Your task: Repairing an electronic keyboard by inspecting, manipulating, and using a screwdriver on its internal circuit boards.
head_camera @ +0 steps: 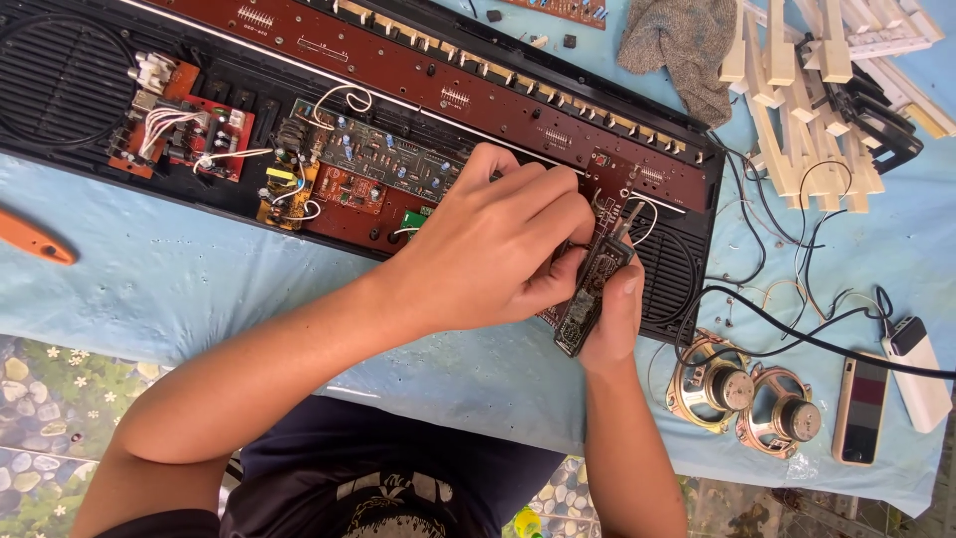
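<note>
Both hands grasp 1 small dark circuit board [590,291]: left hand [498,249] pinching its upper part from above, right hand [612,314] cupping it from below, over the opened keyboard casing [687,269].

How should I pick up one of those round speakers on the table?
Probably by the metal rim of the left speaker, pinching opposite edges from above. It lies cone-down with the magnet up, so the rim is open all round. Come from the near table edge; thin wires trail off its far side and could snag.
</note>
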